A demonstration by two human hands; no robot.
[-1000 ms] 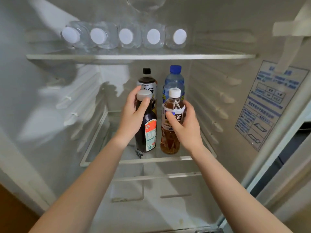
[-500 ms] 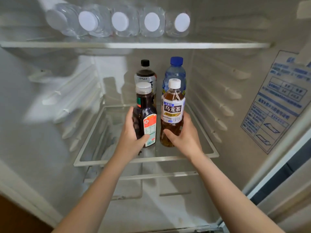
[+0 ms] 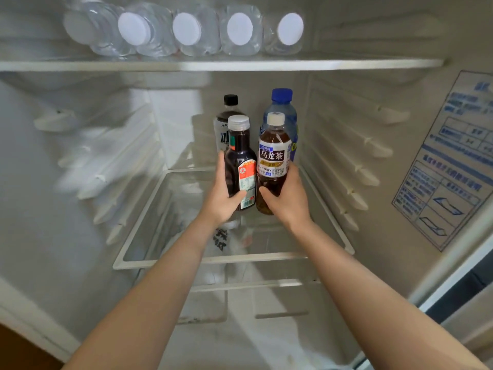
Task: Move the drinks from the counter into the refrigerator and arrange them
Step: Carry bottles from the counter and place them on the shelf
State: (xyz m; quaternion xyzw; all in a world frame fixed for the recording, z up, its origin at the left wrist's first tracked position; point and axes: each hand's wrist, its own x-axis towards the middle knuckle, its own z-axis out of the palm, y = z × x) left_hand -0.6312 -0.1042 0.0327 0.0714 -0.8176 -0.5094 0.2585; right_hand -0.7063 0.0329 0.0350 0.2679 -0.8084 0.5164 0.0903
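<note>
The left hand [image 3: 222, 194] grips the dark bottle [image 3: 240, 166] low on its body; just right of it the right hand [image 3: 286, 198] clasps the oolong tea bottle [image 3: 272, 161]. Both stand upright on the glass shelf [image 3: 213, 260].

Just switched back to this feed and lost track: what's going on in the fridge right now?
A person is loading drinks into the open refrigerator. The left hand grips a dark bottle and the right hand grips an oolong tea bottle, upright and side by side over the glass shelf. Behind them stand a black-capped bottle and a blue-capped bottle. Five water bottles lie on the top shelf. Whether the held pair is set down yet is unclear.
</note>
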